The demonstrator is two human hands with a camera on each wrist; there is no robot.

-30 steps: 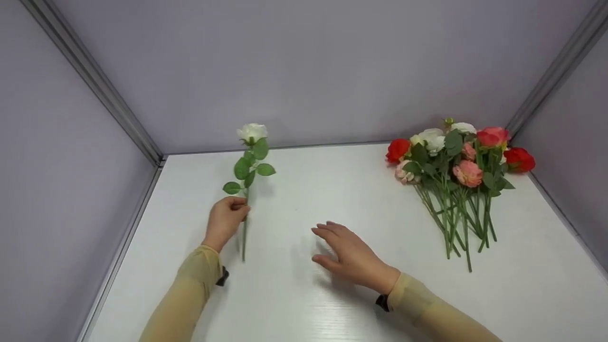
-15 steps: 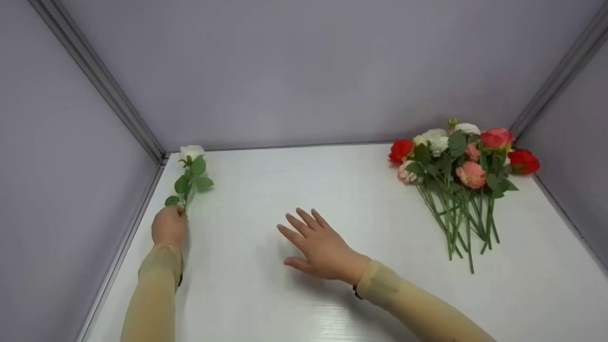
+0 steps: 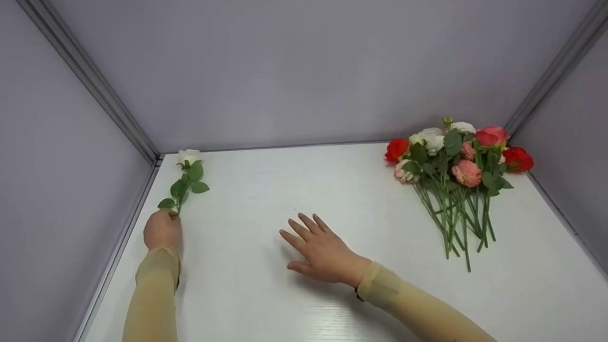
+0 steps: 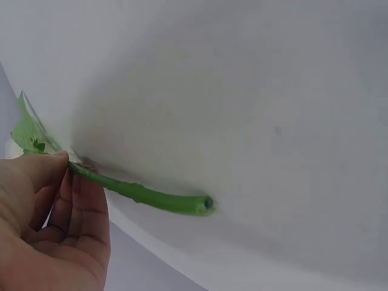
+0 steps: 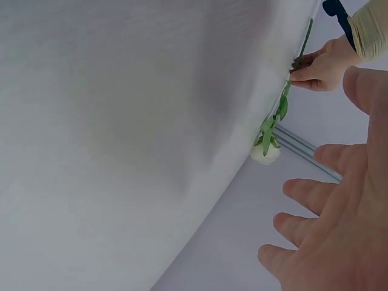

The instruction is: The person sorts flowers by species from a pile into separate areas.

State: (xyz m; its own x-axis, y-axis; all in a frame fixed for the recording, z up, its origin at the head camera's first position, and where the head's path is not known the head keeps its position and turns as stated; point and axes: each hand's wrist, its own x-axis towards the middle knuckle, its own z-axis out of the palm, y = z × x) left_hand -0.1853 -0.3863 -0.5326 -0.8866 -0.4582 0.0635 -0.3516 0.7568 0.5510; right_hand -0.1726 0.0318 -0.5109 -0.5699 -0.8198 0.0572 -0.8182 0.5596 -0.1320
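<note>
On my remote feeds, I read no text, label, brand, number or sign: head view, left wrist view, right wrist view, upper left to lower right of each frame.

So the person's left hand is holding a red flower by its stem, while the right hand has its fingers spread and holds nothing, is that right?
Not quite: the flower in the left hand is white, not red, as the head view shows. It is indeed held by its stem, and the right hand is spread, holding nothing.
</note>
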